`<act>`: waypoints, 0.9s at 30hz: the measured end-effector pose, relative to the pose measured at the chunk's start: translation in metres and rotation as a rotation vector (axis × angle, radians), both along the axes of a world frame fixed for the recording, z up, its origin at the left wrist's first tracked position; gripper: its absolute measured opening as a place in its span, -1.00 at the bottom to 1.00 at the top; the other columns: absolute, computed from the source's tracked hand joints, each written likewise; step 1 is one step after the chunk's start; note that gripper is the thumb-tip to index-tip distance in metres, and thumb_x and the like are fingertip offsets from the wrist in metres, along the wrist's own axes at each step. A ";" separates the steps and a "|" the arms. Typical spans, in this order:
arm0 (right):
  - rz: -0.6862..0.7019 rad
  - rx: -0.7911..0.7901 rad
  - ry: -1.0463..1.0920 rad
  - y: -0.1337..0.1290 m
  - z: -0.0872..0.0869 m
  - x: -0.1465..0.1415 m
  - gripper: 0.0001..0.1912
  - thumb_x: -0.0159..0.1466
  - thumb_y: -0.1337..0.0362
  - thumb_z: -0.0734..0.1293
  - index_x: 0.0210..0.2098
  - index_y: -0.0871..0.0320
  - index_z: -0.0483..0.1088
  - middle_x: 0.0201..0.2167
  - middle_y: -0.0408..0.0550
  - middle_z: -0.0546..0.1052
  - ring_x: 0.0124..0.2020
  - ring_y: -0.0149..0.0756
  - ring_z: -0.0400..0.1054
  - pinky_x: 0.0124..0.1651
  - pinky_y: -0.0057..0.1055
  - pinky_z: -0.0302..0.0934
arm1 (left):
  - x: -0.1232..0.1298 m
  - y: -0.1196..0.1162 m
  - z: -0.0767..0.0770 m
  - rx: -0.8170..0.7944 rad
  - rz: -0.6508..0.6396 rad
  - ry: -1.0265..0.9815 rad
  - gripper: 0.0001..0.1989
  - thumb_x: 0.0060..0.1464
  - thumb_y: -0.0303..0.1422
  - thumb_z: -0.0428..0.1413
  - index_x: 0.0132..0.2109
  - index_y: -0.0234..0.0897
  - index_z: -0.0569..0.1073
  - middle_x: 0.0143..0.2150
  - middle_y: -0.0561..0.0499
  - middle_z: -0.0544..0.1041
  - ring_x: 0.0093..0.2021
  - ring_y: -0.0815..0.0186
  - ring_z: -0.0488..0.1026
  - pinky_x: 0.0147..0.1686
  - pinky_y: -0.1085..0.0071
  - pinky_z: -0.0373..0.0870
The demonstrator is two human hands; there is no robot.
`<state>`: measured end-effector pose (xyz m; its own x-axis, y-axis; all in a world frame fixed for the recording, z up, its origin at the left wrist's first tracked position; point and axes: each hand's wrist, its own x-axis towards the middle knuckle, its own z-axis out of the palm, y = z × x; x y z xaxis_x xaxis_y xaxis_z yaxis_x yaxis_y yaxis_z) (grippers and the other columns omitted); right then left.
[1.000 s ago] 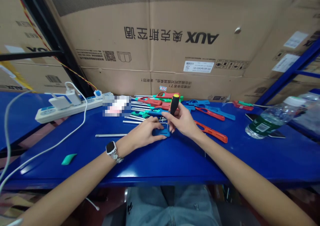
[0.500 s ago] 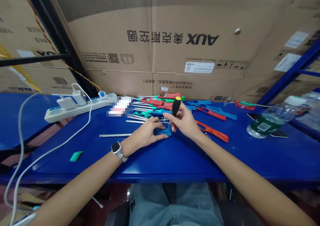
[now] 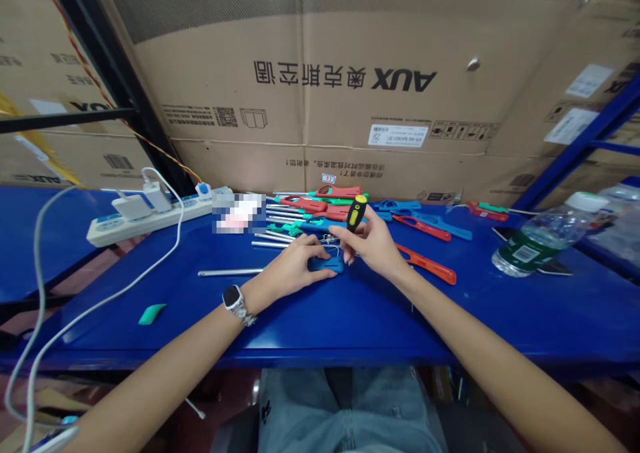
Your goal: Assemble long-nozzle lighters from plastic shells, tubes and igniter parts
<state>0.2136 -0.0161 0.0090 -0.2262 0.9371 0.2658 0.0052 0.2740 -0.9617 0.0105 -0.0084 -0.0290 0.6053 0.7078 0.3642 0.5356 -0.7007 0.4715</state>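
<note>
My left hand (image 3: 294,266) presses a blue long-nozzle lighter (image 3: 329,264) against the table, its fingers closed around the handle. The metal tube (image 3: 230,273) of that lighter sticks out to the left, past my wrist. In my right hand (image 3: 374,245) is a screwdriver (image 3: 357,214) with a black and yellow handle, pinched in the fingers and nearly upright. Its tip is hidden, and whether it touches the lighter I cannot tell. Just beyond both hands lies a pile of red, green and blue lighters (image 3: 305,204). An orange-red handle shell (image 3: 430,266) lies right of my right hand.
Blue handle shells (image 3: 450,226) lie at the back right, near a water bottle (image 3: 543,236). A white power strip (image 3: 150,217) with plugs and cables stands at the left. A small green piece (image 3: 152,313) lies front left. Large cardboard boxes (image 3: 345,26) wall off the back.
The screwdriver handle has turned and leans slightly more to the right, showing its yellow patches. My left hand and the blue lighter stay in place.
</note>
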 end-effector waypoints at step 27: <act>0.035 0.043 -0.027 0.003 -0.001 0.003 -0.52 0.05 -0.10 0.58 -0.35 0.07 0.36 -0.41 -0.13 0.59 -0.61 -0.35 0.39 -0.57 -0.36 0.22 | 0.001 -0.001 0.001 0.006 0.007 -0.005 -0.70 0.17 -0.10 0.31 -0.09 -0.22 0.62 -0.10 -0.11 0.52 -0.08 0.09 0.47 0.01 0.02 0.48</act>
